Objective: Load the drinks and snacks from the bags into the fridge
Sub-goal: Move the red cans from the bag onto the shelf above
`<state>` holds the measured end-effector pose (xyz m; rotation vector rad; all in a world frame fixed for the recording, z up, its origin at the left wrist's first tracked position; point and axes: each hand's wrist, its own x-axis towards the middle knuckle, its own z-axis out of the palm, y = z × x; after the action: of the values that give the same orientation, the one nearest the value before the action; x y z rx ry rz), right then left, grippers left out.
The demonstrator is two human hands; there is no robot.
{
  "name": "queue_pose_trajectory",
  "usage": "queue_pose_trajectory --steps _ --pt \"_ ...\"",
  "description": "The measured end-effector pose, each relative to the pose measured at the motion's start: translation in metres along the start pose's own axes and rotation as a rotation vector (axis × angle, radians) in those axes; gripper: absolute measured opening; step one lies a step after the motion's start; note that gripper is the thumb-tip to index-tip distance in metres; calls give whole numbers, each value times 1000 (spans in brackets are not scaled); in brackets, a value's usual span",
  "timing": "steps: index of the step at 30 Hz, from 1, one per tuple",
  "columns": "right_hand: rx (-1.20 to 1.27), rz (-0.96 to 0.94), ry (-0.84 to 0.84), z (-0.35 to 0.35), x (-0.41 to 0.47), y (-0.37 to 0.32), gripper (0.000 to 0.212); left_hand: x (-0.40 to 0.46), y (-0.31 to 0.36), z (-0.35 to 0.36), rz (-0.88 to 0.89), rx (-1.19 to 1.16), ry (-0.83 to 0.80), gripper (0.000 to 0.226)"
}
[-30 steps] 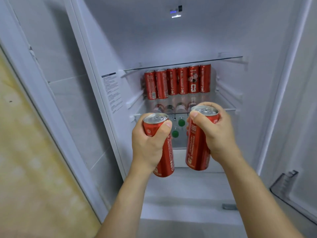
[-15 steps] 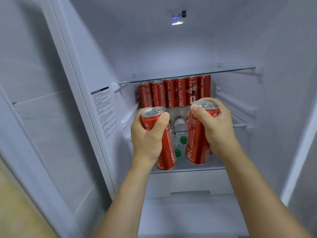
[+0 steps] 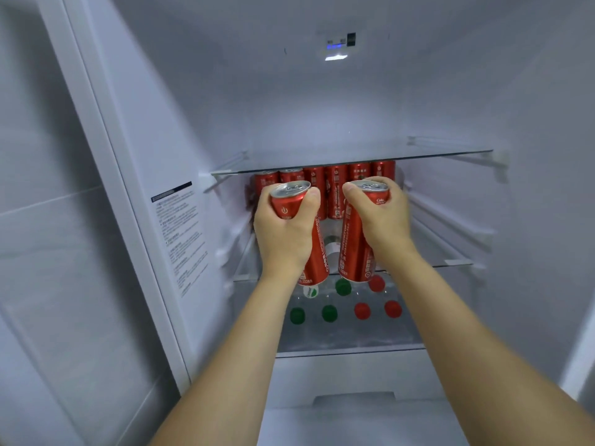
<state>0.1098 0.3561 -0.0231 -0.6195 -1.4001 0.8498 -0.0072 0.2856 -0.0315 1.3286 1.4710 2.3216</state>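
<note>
My left hand [image 3: 283, 233] and right hand [image 3: 383, 220], each gripping one red can [image 3: 317, 265], have moved nearer the shelf [image 3: 450, 153]. Six cans [image 3: 336, 194] stand behind (three green caps [image 3: 329, 313], three red).

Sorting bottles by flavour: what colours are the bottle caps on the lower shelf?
Green and red round bottle caps, seen in the head view.
</note>
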Motion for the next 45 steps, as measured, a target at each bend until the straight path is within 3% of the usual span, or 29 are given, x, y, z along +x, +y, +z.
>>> queue_pose_trajectory --steps 4,12,27,31,39,45 --pt "-58 -19 25 11 14 15 21 11 -14 12 65 67 -3 26" --pt "-156 -1 12 18 42 41 25 35 -48 28 5 164 -14 35" --pt "-277 -18 112 43 108 103 30 75 -101 70 52 335 28 57" --pt "-281 -46 120 45 119 112 40 82 -107 80 60 383 39 51" --pt "-253 -139 166 53 133 136 68 84 -119 90 146 496 101 59" --pt "-225 -166 125 54 140 147 64 87 -129 90 241 590 91 70"
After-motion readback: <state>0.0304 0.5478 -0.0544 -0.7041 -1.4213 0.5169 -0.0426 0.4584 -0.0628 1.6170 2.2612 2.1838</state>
